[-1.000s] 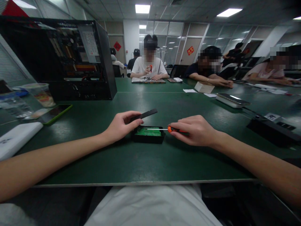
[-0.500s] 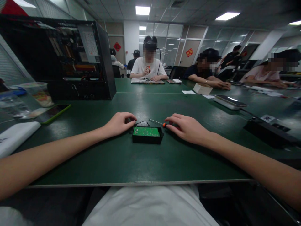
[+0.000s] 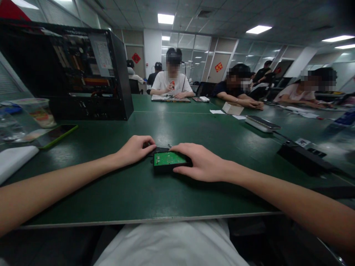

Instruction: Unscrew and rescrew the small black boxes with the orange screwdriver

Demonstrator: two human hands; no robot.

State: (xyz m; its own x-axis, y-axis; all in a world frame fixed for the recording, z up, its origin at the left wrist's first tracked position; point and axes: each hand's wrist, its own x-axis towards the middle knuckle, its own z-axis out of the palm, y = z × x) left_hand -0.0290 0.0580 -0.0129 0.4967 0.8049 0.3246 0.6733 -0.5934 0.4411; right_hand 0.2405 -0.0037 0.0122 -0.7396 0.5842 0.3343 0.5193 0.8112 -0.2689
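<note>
A black plastic box [image 3: 163, 169] with a green circuit board [image 3: 169, 157] inside lies on the green table before me. My right hand [image 3: 203, 162] grips its right end, thumb along the front wall and fingers over the back. My left hand [image 3: 138, 148] is at the back left corner, thumb and fingertips pinched on a thin black cover [image 3: 161, 149] behind the box. Only the metal shaft of the screwdriver [image 3: 169, 146] shows past my right fingers; its handle is hidden.
An open computer case [image 3: 119, 74] stands at the back left. Left of me are a phone [image 3: 57, 136], a plastic tub [image 3: 41, 114] and a white object [image 3: 16, 160]. A black power strip [image 3: 299, 159] lies right. People sit across the table [image 3: 138, 199].
My right hand has left the screwdriver handle, moved left and closed round the box's right end. My left hand stays by the black cover. The view has shifted slightly.
</note>
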